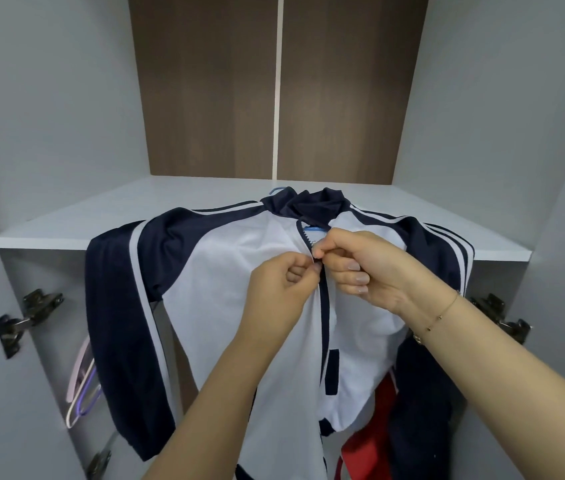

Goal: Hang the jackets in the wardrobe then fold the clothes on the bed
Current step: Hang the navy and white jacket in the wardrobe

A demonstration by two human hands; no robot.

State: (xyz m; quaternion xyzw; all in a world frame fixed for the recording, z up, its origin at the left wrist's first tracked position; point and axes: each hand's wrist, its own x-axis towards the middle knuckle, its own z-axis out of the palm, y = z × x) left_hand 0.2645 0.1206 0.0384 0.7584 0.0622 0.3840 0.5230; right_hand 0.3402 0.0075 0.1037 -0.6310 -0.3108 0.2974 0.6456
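Head view: one smooth white-and-navy jacket (257,271) is hung before the wardrobe shelf (101,223). Its zipper pull (313,252) is pinched by the right hand (360,268); fabric beside it is pinched by the left hand (284,289). Two pale curved hangers (82,389) are seen lower left.

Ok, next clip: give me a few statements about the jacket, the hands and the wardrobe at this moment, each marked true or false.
1. Both hands pinch the zip area on the chest of the white and navy track jacket. True: the left hand and the right hand meet there.
2. The jacket lies flat on a bed. False: it hangs on a light blue plastic hanger in front of the pale grey wardrobe shelf.
3. A thin gold chain bracelet is on the right wrist. True.
4. The jacket's sleeves are red. False: they are navy with white stripes; a red garment hangs lower right.
5. Spare pastel pink and purple hangers hang at the left. True.
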